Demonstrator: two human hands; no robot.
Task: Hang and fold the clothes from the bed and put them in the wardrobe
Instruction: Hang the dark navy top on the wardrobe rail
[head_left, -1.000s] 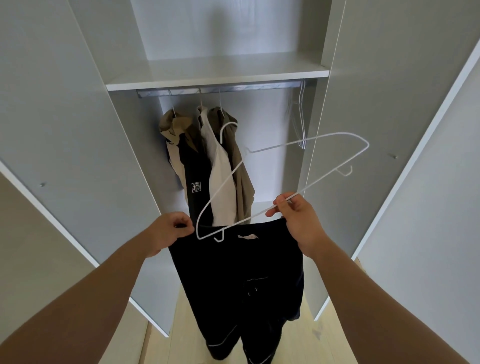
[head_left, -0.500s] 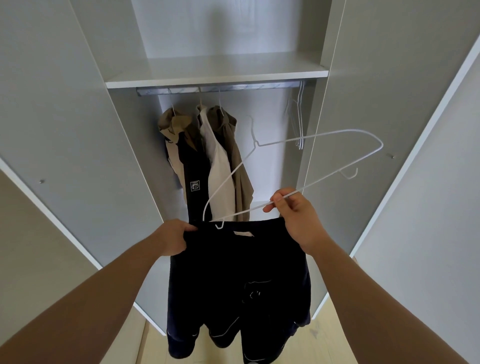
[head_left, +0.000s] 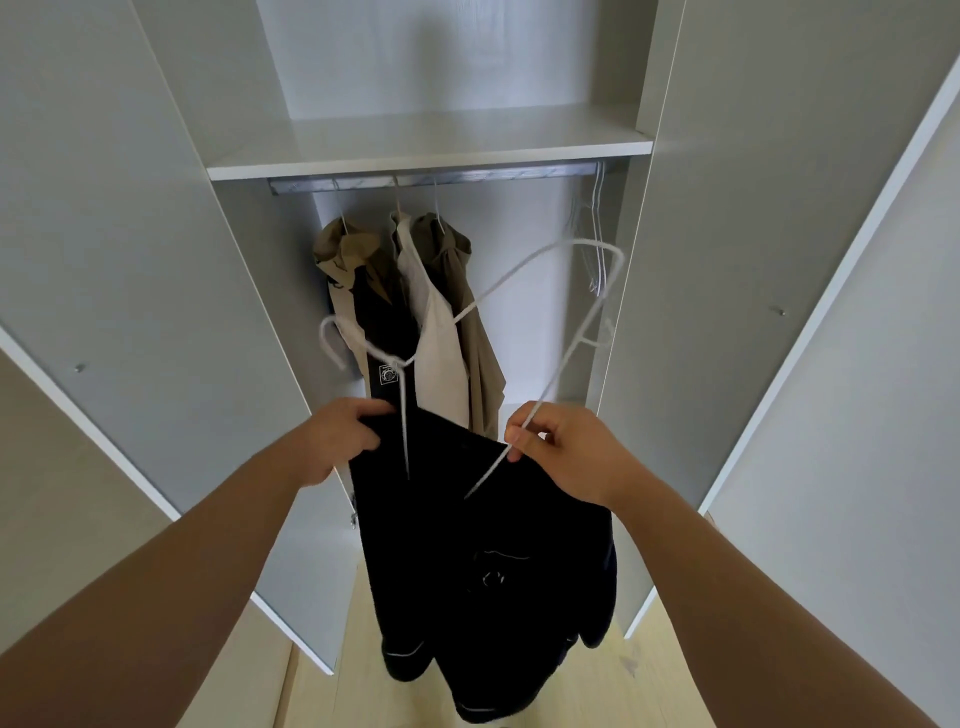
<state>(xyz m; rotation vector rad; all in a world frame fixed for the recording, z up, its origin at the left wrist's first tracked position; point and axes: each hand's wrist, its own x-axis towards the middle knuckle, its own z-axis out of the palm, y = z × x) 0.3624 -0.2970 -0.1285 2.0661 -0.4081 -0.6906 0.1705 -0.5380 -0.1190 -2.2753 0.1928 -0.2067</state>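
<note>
A black garment with thin white piping hangs in front of the open wardrobe. My left hand grips its top left edge. My right hand pinches the bottom bar of a white wire hanger and also holds the garment's top right edge. The hanger is tilted, its hook pointing left, and one end is pushed down inside the garment's opening. In the wardrobe, a steel rail carries three hung clothes: an olive one, a cream one and a khaki one.
Spare white hangers hang at the rail's right end. A white shelf sits above the rail. Open wardrobe doors stand on both sides of me. Pale wooden floor shows below.
My right hand has swung the hanger round so its hook now points left and one end has gone into the garment. Both hands have stayed on the garment's top edge.
</note>
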